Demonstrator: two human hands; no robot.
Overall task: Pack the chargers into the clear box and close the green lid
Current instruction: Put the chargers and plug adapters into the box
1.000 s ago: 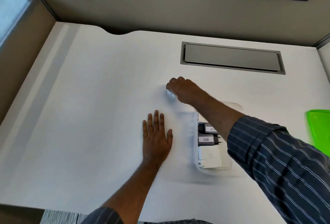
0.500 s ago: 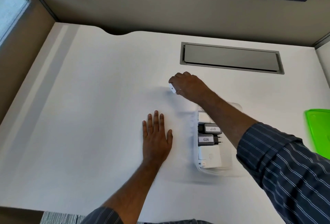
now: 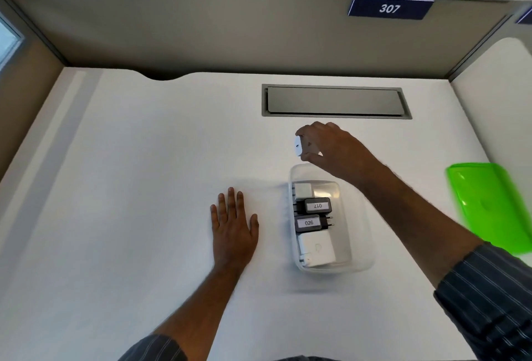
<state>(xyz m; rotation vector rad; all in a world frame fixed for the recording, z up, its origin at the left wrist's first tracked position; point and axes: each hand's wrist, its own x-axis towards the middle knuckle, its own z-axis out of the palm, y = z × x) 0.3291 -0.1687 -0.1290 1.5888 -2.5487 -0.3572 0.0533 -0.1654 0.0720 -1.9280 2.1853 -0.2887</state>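
White charger in my right hand, just beyond the clear box.

My right hand (image 3: 331, 146) pinches a small white charger (image 3: 299, 146) above the desk (image 3: 129, 187), near the far end of the clear box (image 3: 359, 245), which already holds four chargers in a row. My left hand (image 3: 233, 225) lies flat and empty, left of the box. The green lid (image 3: 489, 208) sits well off to my right.

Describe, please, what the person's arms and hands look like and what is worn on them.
Both hands, the left hand and the right hand, are bare: no gloves, rings or watch visible. Each forearm is uncovered, with a dark blue-grey shirt sleeve with thin pale stripes pushed up toward the elbow, seen on the right sleeve and the left sleeve.
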